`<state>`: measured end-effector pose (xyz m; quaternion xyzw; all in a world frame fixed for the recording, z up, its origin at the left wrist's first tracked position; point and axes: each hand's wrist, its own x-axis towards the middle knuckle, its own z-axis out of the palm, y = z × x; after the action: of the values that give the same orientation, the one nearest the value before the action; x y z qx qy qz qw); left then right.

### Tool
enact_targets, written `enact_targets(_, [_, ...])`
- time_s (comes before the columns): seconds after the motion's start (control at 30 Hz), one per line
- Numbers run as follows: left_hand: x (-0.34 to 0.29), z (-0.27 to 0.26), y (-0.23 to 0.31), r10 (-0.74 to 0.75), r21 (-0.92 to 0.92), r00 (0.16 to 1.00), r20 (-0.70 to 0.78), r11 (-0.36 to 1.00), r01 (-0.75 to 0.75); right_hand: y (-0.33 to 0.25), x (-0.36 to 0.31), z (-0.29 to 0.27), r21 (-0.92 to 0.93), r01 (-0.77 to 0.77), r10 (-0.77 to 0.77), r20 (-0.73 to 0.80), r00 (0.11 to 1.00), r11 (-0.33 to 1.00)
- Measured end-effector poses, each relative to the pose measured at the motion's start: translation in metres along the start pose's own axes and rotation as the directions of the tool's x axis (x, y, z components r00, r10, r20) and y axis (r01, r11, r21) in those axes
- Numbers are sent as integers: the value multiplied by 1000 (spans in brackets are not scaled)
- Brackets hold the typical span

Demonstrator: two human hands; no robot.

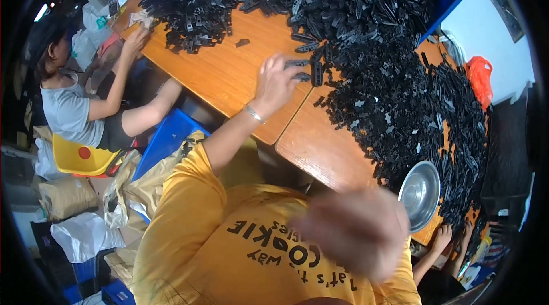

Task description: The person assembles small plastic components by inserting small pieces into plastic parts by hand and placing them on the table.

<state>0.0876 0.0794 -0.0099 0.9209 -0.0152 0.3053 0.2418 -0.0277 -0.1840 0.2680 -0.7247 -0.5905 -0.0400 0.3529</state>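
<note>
A long, narrow, black plastic part (pixel 317 71) is standing out at the near-left edge of a broad heap of black plastic parts (pixel 366 84), over the orange-brown wooden table (pixel 329 147). Its long axis is running roughly away from the person, crossing the line of the fingers rather than following it. The left hand (pixel 275 84) is the nearer one by far, its fingers pointing rightward, so the part is lying directly to the right of their tips. Two digits with dark grey coverings (pixel 296 63) are showing a gap between them; whether they are pressing on the part or stopping just beside it, I cannot tell. The right hand (pixel 354 230) is hovering in front of the yellow printed shirt (pixel 200 236), well apart from the part and too blurred to tell whether its fingers are together. Farther right, a round, shiny metal bowl (pixel 420 197) is sitting tilted against the heap. On the left, a co-worker in a grey shirt (pixel 68 107) is sitting beside the table.
</note>
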Motion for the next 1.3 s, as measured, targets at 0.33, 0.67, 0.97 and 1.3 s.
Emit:
enact_targets(0.33, [-4,-8,29,-415,-772,871,264,450,448,176,-36,133,353,-495,601,-329,728,794])
enact_targets(0.67, [-39,-31,95,-218,-803,774,594,-105,587,195,-43,152,568,-431,698,-422,578,701])
enact_targets(0.97, [-41,-39,89,-150,-846,833,532,-103,522,182,-48,145,700,-366,724,-313,614,613])
enact_targets(1.3, [-45,-40,88,-189,-858,838,512,-159,489,169,-40,143,325,-266,413,-572,708,907])
